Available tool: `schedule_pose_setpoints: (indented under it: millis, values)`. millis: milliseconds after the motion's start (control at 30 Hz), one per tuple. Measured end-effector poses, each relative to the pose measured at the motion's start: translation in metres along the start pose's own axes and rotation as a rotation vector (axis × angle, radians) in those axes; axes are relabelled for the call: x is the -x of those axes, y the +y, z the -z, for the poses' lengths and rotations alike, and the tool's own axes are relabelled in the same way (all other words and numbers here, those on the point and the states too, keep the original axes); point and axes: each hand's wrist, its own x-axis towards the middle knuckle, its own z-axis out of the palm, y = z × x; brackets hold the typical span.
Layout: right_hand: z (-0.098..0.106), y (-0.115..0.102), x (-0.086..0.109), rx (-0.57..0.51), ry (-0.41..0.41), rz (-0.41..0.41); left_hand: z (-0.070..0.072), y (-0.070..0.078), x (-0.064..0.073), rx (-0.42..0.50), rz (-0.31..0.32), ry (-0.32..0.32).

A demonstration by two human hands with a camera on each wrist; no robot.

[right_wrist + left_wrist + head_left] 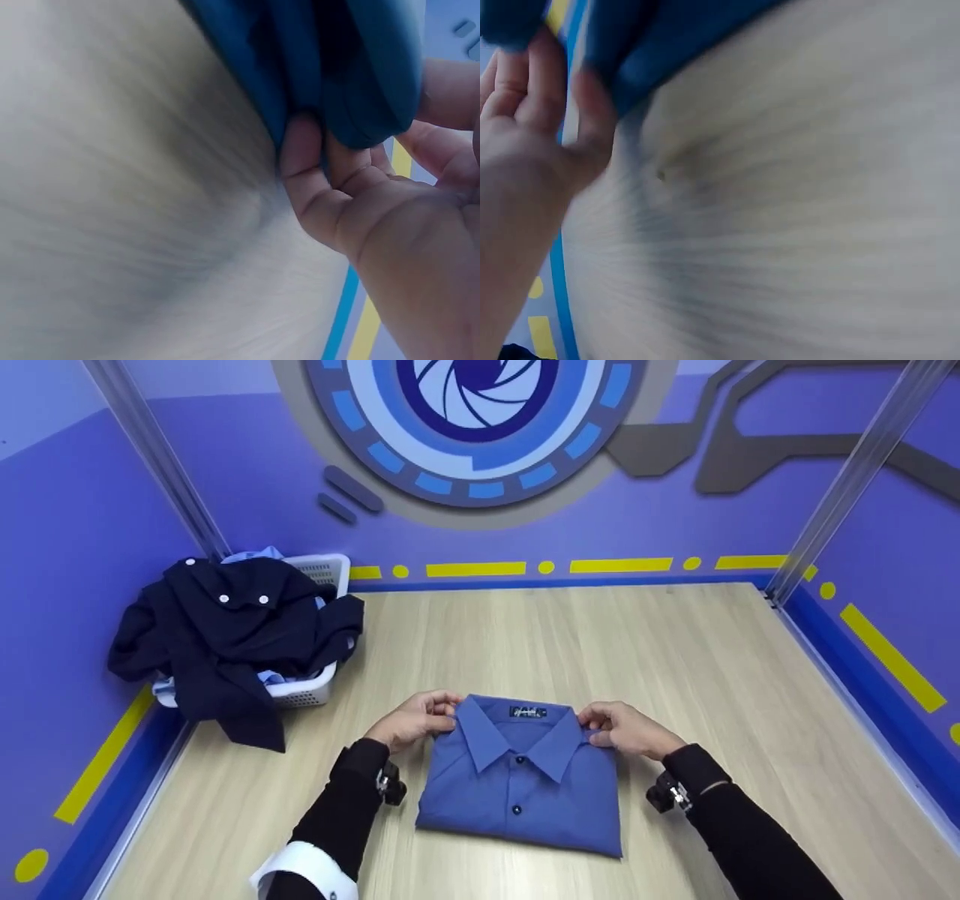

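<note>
A blue button-up shirt (480,787), folded into a neat rectangle, lies with its collar toward the back wall and two dark buttons facing up. At the collar's left side my left hand (415,720) pinches the shirt between thumb and fingers. My right hand (628,727) does the same at the right side of the collar. In the left wrist view the thumb of the left hand (540,127) presses against the blue cloth. The right wrist view has the right hand (390,195) gripping several layers of fabric, the thumb on the near side.
At the back left a white plastic basket (319,690) stands heaped with garments. A dark navy garment (225,630) with white buttons hangs over its front edge. The wooden table (675,660) is bounded by purple printed walls (637,517) at the back and sides.
</note>
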Motion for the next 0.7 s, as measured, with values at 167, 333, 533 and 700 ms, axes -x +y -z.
schedule_pose_setpoints:
  millis: [167, 333, 533, 700]
  values:
    - [-0.001, 0.000, 0.001, 0.084, 0.005, 0.055, -0.003, 0.005, -0.001, -0.214, 0.053, 0.015]
    - [-0.003, 0.000, 0.002, 0.153, 0.098, 0.045, -0.006, 0.009, -0.005, -0.276, 0.015, 0.085]
    - [-0.006, 0.004, 0.001, 0.161, 0.138, 0.033, -0.015, 0.004, -0.014, -0.405, -0.124, 0.337]
    - [-0.007, 0.002, 0.000, 0.154, 0.146, 0.032, -0.021, 0.004, -0.018, -0.509, -0.105, 0.423]
